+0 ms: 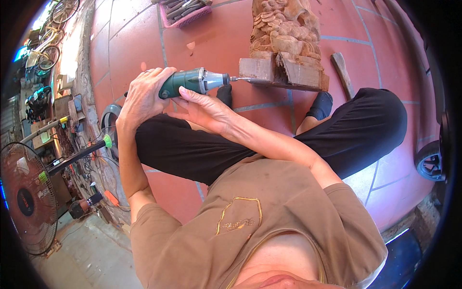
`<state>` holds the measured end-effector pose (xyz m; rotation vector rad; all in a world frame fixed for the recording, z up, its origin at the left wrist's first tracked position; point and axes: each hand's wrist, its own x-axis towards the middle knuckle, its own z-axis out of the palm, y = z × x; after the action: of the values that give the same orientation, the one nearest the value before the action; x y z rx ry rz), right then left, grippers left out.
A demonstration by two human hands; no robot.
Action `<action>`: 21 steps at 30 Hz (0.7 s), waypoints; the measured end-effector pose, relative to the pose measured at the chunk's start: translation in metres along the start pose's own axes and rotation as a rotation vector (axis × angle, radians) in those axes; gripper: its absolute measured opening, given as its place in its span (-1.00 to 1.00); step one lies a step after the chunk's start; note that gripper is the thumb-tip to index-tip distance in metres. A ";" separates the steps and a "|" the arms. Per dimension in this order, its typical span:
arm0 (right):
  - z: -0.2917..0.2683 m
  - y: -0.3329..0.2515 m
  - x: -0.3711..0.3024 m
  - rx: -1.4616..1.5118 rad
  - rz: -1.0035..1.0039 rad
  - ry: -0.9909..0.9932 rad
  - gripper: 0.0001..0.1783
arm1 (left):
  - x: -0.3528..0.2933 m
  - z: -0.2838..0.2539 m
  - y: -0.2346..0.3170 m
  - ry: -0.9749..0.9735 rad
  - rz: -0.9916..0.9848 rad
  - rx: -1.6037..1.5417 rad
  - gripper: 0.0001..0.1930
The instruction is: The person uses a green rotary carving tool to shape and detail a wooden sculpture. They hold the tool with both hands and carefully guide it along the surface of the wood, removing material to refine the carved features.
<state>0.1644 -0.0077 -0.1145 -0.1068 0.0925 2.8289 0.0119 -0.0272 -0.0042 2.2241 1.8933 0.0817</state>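
A green and silver power carving tool (180,85) lies level between both my hands, its slim metal bit (240,79) pointing right. My left hand (143,96) is closed around its rear body. Alongside it, my right hand (206,110) supports the tool from the near side, thumb on the green casing and fingers partly hidden below. At the far middle lies a carved wooden piece (284,41) with rounded relief and a plain block-shaped base (301,74). The bit's tip reaches the base's left near edge; whether it touches the wood I cannot tell.
A pink basket (186,20) of long-handled tools stands on the red tiles beyond my hands. Right of the carving lies a wooden stick (341,74). My bent legs flank the work. A fan (26,200) is at left, a wheel (429,161) at right.
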 end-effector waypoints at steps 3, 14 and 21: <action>0.001 -0.001 0.000 0.007 0.001 0.003 -0.60 | 0.001 0.000 0.000 0.017 0.014 0.027 -0.55; 0.000 -0.006 0.006 0.000 -0.020 -0.006 -0.55 | 0.005 0.000 -0.002 0.050 0.037 0.050 -0.54; -0.002 -0.006 0.008 0.027 -0.019 -0.020 -0.55 | 0.005 -0.002 -0.002 0.035 0.018 0.056 -0.52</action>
<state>0.1587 0.0001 -0.1171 -0.0724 0.1241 2.8085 0.0104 -0.0217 -0.0035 2.2912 1.9158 0.0721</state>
